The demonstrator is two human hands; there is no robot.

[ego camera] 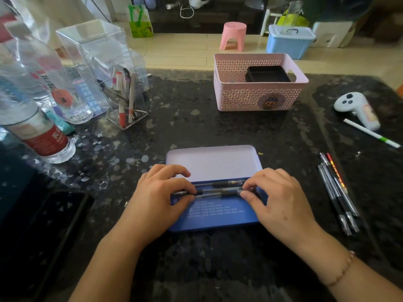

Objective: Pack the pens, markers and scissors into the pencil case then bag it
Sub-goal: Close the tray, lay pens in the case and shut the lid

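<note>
Both hands are down at the pencil case [214, 216], which lies open on the dark speckled table [218, 127], blue tray toward the person, pale lid [212, 161] tipped back flat behind it. The left hand [162, 192] pinches one end of a pen [218, 194] between thumb and fingers; the right hand [277, 197] pinches the other end, and the pen lies crosswise over the tray's far side. 2 more pens [220, 184] sit in the tray just behind it. Off to the right, well clear of the case, a loose bunch of pens [337, 192] waits on the table, a white marker [370, 133] beyond them beside a white controller [356, 109]. Far left, a clear holder [124, 101] stands with markers upright inside. A pink basket [259, 94] sits behind the case.
</note>
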